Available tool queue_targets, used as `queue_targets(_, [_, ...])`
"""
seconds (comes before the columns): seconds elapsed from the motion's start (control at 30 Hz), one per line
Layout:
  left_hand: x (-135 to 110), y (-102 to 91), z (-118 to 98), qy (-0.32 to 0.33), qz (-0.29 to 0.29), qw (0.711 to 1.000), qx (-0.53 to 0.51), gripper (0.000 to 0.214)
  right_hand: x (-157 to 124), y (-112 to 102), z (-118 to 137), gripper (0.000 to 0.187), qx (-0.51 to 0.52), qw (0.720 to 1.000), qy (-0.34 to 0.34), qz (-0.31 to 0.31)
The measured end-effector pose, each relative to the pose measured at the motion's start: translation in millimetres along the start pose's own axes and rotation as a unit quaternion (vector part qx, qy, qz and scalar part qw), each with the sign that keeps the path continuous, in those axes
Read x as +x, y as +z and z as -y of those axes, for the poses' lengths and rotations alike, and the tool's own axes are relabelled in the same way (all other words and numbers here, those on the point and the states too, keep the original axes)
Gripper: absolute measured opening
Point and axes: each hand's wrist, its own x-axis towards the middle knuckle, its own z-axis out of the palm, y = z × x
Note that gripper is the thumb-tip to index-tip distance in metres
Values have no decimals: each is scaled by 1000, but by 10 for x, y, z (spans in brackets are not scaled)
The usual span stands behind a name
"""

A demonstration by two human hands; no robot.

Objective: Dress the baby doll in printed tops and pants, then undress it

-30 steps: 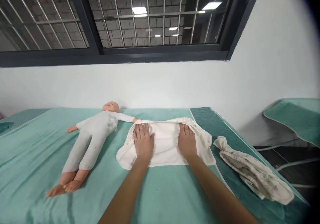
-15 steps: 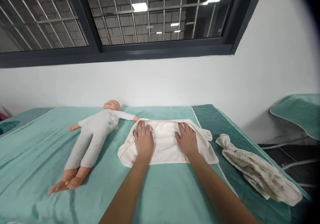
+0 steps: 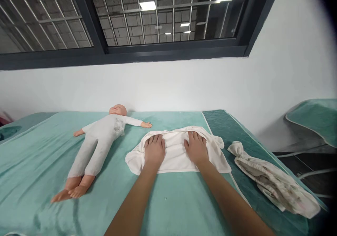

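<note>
A white cloth (image 3: 175, 158), perhaps a small garment, lies folded and slightly rumpled on the green bed cover (image 3: 179, 201). My left hand (image 3: 154, 150) rests palm down on its left half, fingers stretched towards the far edge. On the right half my right hand (image 3: 196, 148) lies the same way, its thumb apart from the fingers. Both sets of fingertips touch the cloth just inside its raised far edge. Left of the cloth a baby doll (image 3: 101, 137) in a white body suit lies on its back, arms spread, one hand close to the cloth.
A crumpled patterned cloth (image 3: 273, 179) lies on the darker green strip at the right. Behind the bed stands a white wall (image 3: 168, 85) below a dark-framed window (image 3: 173, 51) with metal bars. Another green-covered surface (image 3: 316, 118) juts in at the far right.
The far edge of the white cloth has drawn nearer to me and bunched, leaving the doll's hand uncovered. My left hand has shifted slightly right and nearer; my right hand has barely moved.
</note>
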Motion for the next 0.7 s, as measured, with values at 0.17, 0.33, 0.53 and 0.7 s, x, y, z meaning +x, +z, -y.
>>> queue_targets(0.17, [16, -22, -29, -43, 2, 998, 51, 50, 10, 5, -26, 44, 17, 1000, -9, 2])
queue_targets(0.33, [35, 13, -7, -43, 6, 998, 45, 49, -8, -62, -7, 31, 55, 994, -92, -3])
queue_targets(0.53, [-31, -97, 11, 27, -28, 998, -52, 35, -108, -224, 23, 29, 71, 986, -148, -39])
queue_targets(0.7, [-481, -425, 74, 117, 37, 989, -80, 33, -463, -377, -74, 24, 48, 978, -204, 11])
